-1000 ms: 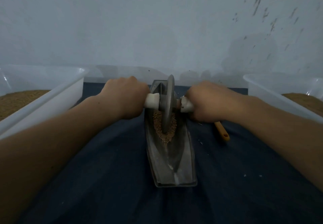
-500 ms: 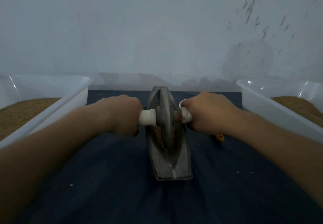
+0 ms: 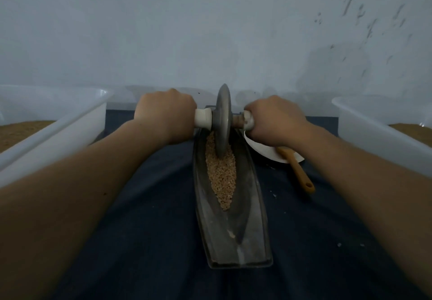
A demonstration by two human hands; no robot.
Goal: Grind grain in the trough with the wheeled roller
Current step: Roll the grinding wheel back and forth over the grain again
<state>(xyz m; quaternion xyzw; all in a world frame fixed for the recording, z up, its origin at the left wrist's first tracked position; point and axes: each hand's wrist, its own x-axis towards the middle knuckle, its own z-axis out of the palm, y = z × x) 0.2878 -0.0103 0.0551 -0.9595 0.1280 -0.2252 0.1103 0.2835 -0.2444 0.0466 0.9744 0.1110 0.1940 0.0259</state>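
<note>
While both hands [image 3: 167,116] clamp the roller [image 3: 223,119] far-end, the trough's [image 3: 253,218] near half lies open.

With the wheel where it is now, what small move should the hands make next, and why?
Probably pull the wheel back toward the body. Both hands, left and right, grip its handles at the trough's far end, while most grain lies nearer, behind the wheel.
</note>
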